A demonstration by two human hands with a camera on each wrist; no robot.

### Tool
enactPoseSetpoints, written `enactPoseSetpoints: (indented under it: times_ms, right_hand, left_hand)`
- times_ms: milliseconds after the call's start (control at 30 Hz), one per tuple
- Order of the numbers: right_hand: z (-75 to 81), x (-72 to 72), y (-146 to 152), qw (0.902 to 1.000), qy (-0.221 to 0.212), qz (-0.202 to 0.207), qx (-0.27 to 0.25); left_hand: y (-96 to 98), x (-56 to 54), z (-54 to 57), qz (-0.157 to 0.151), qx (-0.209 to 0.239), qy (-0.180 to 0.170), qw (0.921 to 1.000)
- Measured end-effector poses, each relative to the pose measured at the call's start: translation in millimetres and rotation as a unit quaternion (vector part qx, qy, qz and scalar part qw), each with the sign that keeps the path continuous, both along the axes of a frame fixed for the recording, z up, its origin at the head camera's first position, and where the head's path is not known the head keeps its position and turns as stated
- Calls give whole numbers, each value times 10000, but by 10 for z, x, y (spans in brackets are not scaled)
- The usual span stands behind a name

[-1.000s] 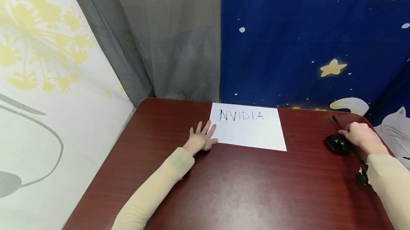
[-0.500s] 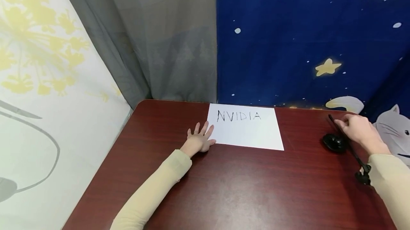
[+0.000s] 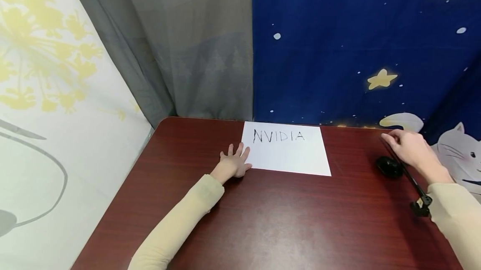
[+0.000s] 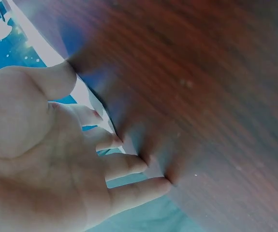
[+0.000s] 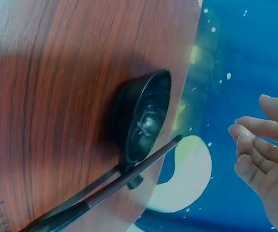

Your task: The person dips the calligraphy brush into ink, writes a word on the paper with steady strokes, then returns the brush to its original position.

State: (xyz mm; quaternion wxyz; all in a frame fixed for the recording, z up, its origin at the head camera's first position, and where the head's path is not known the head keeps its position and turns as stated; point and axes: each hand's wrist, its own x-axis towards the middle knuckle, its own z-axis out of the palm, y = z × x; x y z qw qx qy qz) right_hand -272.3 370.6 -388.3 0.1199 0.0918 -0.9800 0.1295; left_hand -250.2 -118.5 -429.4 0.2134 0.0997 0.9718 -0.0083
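My left hand (image 3: 233, 165) lies with spread fingers at the left edge of a white paper sheet (image 3: 289, 159), which bears the hand-written letters "NVIDIA". In the left wrist view its fingertips (image 4: 160, 187) meet the tabletop. My right hand (image 3: 412, 149) hovers at the table's far right, its loosely bent fingers holding nothing. Beside it sits a small black dish (image 5: 148, 113), dark and glossy inside. Against the dish's near side leans a thin dark stick, shaped like a brush (image 5: 124, 178); in the right wrist view a gap separates it from my fingers.
The dark red wooden table (image 3: 285, 220) has a rounded far left corner. Behind it hang a grey curtain (image 3: 203, 52) and a blue starry curtain (image 3: 319, 65). A white panel with yellow flowers (image 3: 67, 136) stands along the left side.
My right hand, which was at the stick by the dish, has lifted toward the far edge and come away from the stick. My left hand and the paper stay in place.
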Motion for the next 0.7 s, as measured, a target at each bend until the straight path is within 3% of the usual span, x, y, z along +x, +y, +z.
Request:
enactPoseSetpoints:
  times_ms: [367,700]
  right_hand:
    - [58,64,-162,9987,446,229,-51]
    - [98,101,-291,9983,424,347,-188]
  left_hand:
    - [8,-48,-10,-101,101,136,9998]
    - [-27,-80,-45,-190,302,305,9989]
